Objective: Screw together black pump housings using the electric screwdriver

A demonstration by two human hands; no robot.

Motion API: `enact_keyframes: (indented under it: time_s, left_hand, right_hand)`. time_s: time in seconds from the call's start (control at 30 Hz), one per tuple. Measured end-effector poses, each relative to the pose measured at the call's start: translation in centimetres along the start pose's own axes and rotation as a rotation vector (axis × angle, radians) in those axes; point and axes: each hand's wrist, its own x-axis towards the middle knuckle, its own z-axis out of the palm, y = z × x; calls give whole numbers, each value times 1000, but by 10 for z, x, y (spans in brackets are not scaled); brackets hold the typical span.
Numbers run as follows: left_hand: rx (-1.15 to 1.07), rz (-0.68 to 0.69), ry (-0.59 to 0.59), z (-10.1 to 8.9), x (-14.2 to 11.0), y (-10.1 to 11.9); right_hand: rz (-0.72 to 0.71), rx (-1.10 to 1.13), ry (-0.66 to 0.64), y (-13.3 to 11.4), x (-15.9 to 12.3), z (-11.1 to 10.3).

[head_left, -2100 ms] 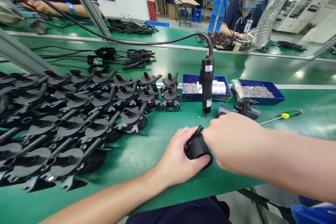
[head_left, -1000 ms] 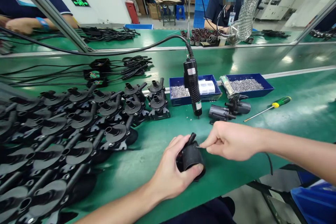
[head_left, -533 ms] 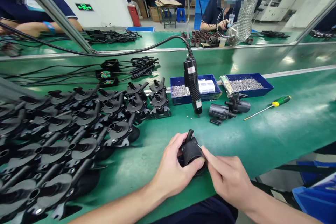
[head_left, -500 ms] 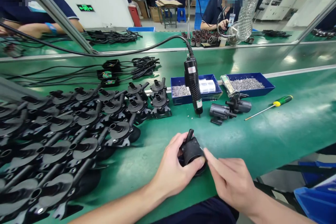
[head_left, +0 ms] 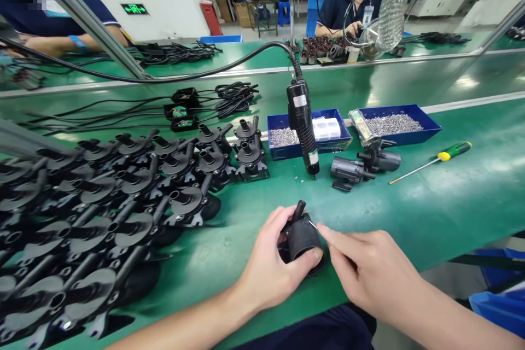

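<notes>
Black housing [head_left: 302,236] gripped in left hand [head_left: 274,263], long axis laid near-to-far, spout [head_left: 300,209] pointed away. Metal pin [head_left: 313,225] pinched in right hand [head_left: 363,262].

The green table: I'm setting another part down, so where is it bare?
The table is bare between the screwdriver and right hand; a smaller patch separates the left hand from the black parts crowding the table's left side.

Green surface [head_left: 377,202]: rows of black flanged parts [head_left: 90,236], left; two blue bins [head_left: 426,134], centre to right; two dark cylindrical parts [head_left: 346,168], right of centre; screwdriver [head_left: 445,156], right.
</notes>
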Motion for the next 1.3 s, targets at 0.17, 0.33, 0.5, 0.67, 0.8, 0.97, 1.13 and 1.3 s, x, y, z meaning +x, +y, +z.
enact_keyframes:
  time_s: [0.17,0.33,0.5,0.67,0.8,0.97,1.13,1.3]
  left_hand:
    - [0,21,10,2,-1,0]
    - [64,95,-4,-1,-2,-4]
    - [117,166,-24,-7,-3,-8]
    - [113,181,-35,-10,-2,-7]
    - [93,173,-33,-11,0,-7]
    - [159,174,-61,-7,-5,-9]
    - [99,138,22,-5,-12,-16]
    - [33,72,27,-3,-13,-17]
  right_hand:
    - [118,-41,-30,-16,-1,6]
    - [119,36,1,-15,1,11]
    - [-82,-74,26,-6,4,13]
    - [-321,-251,4,15,11,5]
    - [-572,-404,-34,39,24,-5]
    - [-836,-462,-169,39,57,-26]
    - [-785,-516,-89,40,59,-71]
    - [-344,-324,-14,33,24,-65]
